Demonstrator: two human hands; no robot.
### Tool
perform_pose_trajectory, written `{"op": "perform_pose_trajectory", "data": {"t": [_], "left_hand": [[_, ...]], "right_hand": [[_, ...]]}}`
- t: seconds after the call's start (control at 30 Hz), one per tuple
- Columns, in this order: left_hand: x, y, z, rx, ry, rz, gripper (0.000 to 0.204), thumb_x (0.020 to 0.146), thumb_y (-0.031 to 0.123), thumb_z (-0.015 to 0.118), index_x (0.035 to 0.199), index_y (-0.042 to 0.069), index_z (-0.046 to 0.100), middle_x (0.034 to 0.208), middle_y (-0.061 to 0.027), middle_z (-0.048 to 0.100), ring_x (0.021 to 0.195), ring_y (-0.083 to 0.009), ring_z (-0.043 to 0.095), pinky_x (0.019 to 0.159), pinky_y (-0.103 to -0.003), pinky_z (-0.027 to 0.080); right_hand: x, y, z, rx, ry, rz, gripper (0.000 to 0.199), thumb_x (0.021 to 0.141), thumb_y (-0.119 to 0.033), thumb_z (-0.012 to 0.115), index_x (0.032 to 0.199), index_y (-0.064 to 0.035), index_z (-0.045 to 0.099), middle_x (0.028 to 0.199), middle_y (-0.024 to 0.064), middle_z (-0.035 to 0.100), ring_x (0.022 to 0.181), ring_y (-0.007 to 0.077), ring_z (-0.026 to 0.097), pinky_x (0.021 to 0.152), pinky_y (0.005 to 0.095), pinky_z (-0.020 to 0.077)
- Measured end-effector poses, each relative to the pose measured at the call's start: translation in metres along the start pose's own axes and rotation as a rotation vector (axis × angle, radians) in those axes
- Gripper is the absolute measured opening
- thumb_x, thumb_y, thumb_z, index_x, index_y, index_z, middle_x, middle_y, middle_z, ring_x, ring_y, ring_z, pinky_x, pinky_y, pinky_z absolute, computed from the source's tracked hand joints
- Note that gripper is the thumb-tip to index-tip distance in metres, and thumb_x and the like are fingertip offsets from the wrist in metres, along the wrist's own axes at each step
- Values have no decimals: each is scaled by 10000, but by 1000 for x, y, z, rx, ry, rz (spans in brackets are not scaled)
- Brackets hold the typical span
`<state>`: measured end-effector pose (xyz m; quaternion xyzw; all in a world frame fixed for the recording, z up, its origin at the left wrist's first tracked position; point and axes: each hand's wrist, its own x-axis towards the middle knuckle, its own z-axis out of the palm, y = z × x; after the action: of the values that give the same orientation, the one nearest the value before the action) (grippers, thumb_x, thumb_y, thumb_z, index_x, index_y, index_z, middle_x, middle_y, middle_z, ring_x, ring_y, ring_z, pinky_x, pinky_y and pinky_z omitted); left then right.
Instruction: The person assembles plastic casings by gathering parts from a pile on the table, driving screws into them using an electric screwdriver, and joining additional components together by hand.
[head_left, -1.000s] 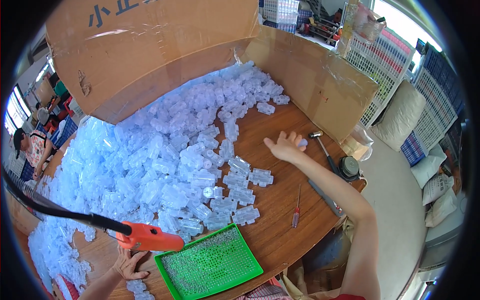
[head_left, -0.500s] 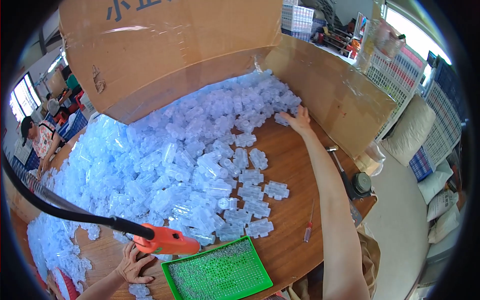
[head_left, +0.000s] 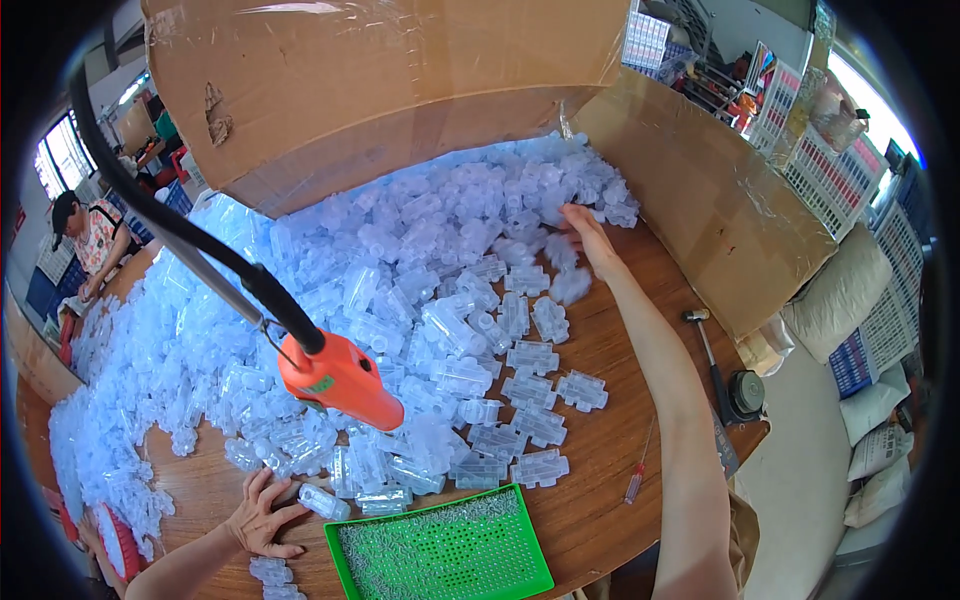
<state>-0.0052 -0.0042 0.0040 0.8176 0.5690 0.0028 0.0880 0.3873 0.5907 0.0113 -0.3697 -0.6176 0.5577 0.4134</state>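
**Bench lot: clear plastic pieces, two hands, tray and tools**

Bench (head_left: 590, 520): brown wood, cardboard panel (head_left: 400, 70) along the far edge, second cardboard panel (head_left: 710, 200) along the right-hand far edge.

Clear plastic pieces (head_left: 320, 300): large heap, from the bench's left end to the corner where the panels meet; looser pieces at its right margin.

Right hand (head_left: 590, 240): at the heap's far right margin, near the second panel, fingers among the pieces; whether it grasps one cannot be told. Several pieces (head_left: 568, 278) just beside it are blurred.

Left hand (head_left: 263, 515): spread on the wood toward the near edge, grasping nothing; a few pieces just beside it.

Green tray (head_left: 534, 537): perforated, at the near edge, strewn with small grey bits (head_left: 375, 565).

Orange-red device (head_left: 345, 380): hung on a black cable (head_left: 190, 225) before the heap.

Screwdriver (head_left: 635, 485): reddish handle, toward the right end.

Hammer (head_left: 711, 350): near the right corner, beside a round dark object (head_left: 746, 390).
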Motion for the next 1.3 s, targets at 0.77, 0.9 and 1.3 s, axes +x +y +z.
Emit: {"op": "perform_pose_trajectory", "data": {"t": [0.77,0.9,1.3], "left_hand": [[7,3,0,15,22,19,681,718,684,600,1241,247,577,1423,-172,284,1301,-478,218,1077,-620,154],[9,4,-3,15,23,16,692,727,674,595,1269,246,559,1424,-179,289,1307,-480,215,1079,-615,152],[10,15,-12,-30,64,-20,702,748,635,578,1326,239,527,1447,-182,281,1346,-451,197,1107,-579,142]], "right_hand": [[-73,-57,127,-762,-335,42,969,756,-807,428,1405,-87,430,1480,199,343,1387,400,230,1068,592,50],[-90,-76,134,-368,-548,-182,621,904,-573,501,1228,-54,606,1394,168,449,1319,303,379,1064,445,293],[-249,-81,39,-1112,-73,94,804,891,-586,487,1467,-84,235,1513,255,159,1404,418,119,1116,521,111]]}}
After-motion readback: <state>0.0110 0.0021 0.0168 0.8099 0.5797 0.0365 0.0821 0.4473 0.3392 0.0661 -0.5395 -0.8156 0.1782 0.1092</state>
